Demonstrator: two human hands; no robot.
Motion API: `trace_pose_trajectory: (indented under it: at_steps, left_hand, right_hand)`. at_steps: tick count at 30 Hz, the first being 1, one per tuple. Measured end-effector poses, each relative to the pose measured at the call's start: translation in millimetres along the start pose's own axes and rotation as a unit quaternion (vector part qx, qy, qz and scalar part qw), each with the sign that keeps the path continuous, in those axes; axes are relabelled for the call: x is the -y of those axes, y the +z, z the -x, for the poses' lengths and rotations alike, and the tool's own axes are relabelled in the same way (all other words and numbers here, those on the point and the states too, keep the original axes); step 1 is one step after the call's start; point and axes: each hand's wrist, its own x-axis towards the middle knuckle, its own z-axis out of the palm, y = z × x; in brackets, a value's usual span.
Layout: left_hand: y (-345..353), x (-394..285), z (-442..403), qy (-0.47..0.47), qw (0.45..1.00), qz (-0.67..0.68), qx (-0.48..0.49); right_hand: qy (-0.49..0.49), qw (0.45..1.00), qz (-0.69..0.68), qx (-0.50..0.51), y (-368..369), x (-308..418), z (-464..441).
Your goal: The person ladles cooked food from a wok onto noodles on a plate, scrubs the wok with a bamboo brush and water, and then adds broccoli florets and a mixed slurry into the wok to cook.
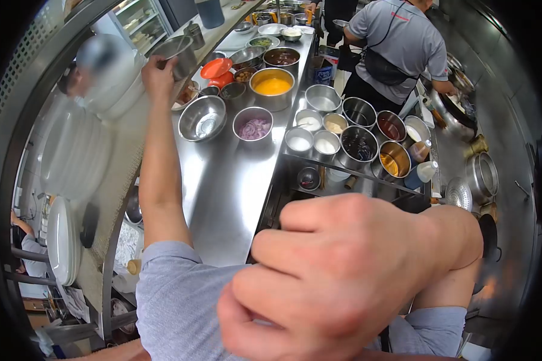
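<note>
My left hand [160, 77] reaches up to the shelf at the left, its fingers closed at the rim of a steel pot [182, 55]. Large in the foreground, my right hand [328, 274] is curled into a fist close to the camera. Nothing shows in that fist, though its palm faces away. On the steel counter below the left hand are an empty steel bowl [190, 123] and a pot of sliced purple onion [254, 128]. Behind them stands a pot of yellow liquid [272, 86].
Seasoning containers [326, 143] crowd a stand to the right. A co-worker [394, 45] in a grey shirt stands beyond it, one hand at a wok [454, 117]. Stacked white plates [63, 240] line the left shelf. An orange-red bowl [217, 68] sits among pots farther back.
</note>
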Motion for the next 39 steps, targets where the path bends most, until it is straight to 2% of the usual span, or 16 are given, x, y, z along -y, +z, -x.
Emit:
trace_pose_trajectory:
  at_steps: [2, 3, 4, 7, 8, 9, 11, 12, 13, 14, 20, 23, 28, 30, 31, 39]
  left_hand:
    - [-16.1, -15.8, 11.4, 0.003, 0.995, 0.047, 0.087]
    - [-18.2, -15.4, 21.7, 0.062, 0.996, 0.032, 0.047]
    - [-18.9, -10.1, 30.5, 0.005, 0.987, 0.129, 0.099]
    - [-45.5, -44.8, 75.8, -0.094, 0.927, 0.298, 0.205]
    - [-46.6, -43.3, 90.9, -0.048, 0.94, 0.268, 0.205]
    - [-46.5, -43.6, 108.9, -0.066, 0.93, 0.292, 0.214]
    - [-39.1, -33.3, 146.9, -0.083, 0.897, 0.357, 0.246]
    - [-44.5, -40.8, 166.6, -0.14, 0.895, 0.33, 0.267]
    - [-46.3, -41.3, 183.0, -0.175, 0.875, 0.339, 0.297]
    - [-47.3, -40.9, 201.1, -0.12, 0.901, 0.303, 0.286]
    - [-48.1, -44.5, 257.7, -0.14, 0.873, 0.305, 0.354]
    - [-41.0, -42.0, 264.7, -0.015, 0.907, 0.265, 0.327]
    - [-33.8, -58.0, 248.9, 0.053, 0.873, 0.363, 0.321]
    - [-31.6, -56.6, 245.0, 0.112, 0.892, 0.324, 0.295]
    - [-33.6, -60.8, 243.0, 0.104, 0.899, 0.31, 0.291]
    - [-37.8, -63.8, 236.4, 0.111, 0.904, 0.286, 0.299]
  right_hand:
    - [0.001, 1.0, 0.005, -0.007, 18.0, -15.5, 1.8]
    - [0.021, 1.0, 0.006, -0.013, 28.9, -26.1, 4.4]
    - [0.041, 0.999, 0.006, -0.02, 39.7, -36.5, 7.0]
    - [0.197, 0.978, 0.005, -0.066, 82.4, -86.5, 23.5]
    - [0.265, 0.962, -0.014, -0.06, 97.7, -107.7, 34.4]
    - [0.39, 0.919, -0.043, 0.032, 111.9, -126.4, 49.4]
    - [0.502, 0.831, -0.239, -0.037, 158.7, -150.8, 84.9]
    - [0.499, 0.833, -0.237, -0.037, 175.3, -148.5, 88.7]
    - [0.513, 0.778, -0.335, -0.136, 190.3, -137.5, 91.5]
    - [0.517, 0.705, -0.427, -0.231, 204.5, -129.0, 95.2]
    - [0.529, 0.776, -0.27, -0.211, 243.5, -120.5, 116.5]
    - [0.54, 0.762, -0.325, -0.15, 218.6, -105.2, 101.4]
    - [0.457, 0.858, -0.195, -0.126, 207.9, -99.2, 97.9]
    - [0.37, 0.906, -0.097, -0.182, 188.2, -95.9, 100.3]
    - [0.34, 0.91, -0.064, -0.23, 183.6, -93.4, 101.3]
    - [0.373, 0.909, -0.029, -0.183, 190.2, -81.3, 134.5]
